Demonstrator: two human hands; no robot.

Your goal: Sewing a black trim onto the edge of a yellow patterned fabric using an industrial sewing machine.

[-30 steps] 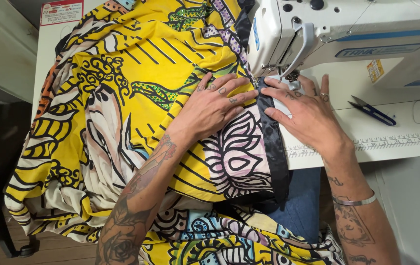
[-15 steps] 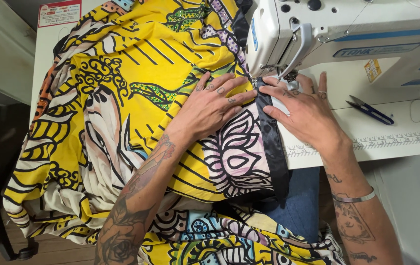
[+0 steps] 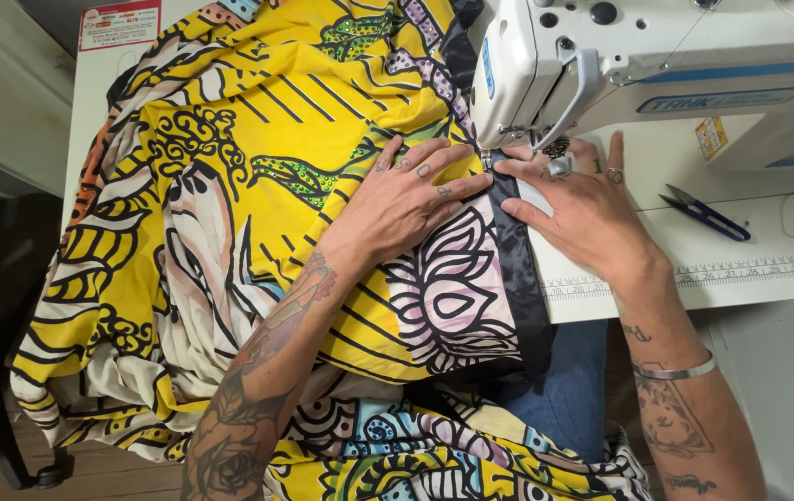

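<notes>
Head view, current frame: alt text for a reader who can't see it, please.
Two hands, left hand and right hand, press a yellow patterned fabric with black satin edging flat under a white sewing machine. Blue thread snips lie on the white table.

Yellow printed fabric (image 3: 258, 139), black-edged, flat under sewing machine (image 3: 601, 65)

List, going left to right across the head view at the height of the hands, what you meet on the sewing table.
Yellow patterned fabric with black line drawings → left hand → black satin edging strip → right hand → blue-handled thread snips → white table top.
</notes>
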